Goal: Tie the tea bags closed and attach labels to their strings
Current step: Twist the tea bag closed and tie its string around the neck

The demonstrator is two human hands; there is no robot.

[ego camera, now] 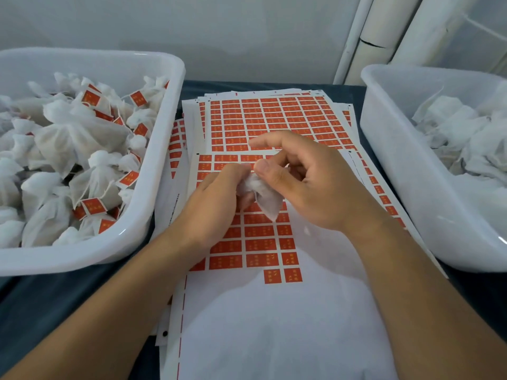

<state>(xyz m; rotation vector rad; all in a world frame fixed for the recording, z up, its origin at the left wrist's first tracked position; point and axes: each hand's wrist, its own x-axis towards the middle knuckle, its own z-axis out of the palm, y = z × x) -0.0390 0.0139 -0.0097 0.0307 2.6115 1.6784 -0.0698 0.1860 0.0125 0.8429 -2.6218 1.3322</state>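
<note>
A small white tea bag (267,200) is held over the label sheets at the centre of the table. My left hand (216,198) grips its gathered top from the left, fingers curled round it. My right hand (310,182) pinches the top of the bag from the right with thumb and curled fingers, the index finger raised. The bag's lower corner hangs free below my hands. Sheets of red labels (274,122) lie stacked under my hands; the nearest sheet (260,245) is partly peeled bare.
A white tub (164,149) on the left is piled with tied tea bags carrying red labels. Another white tub (384,149) on the right holds unlabelled white bags. Dark table cloth (82,297) shows beneath; white pipes stand at the back right.
</note>
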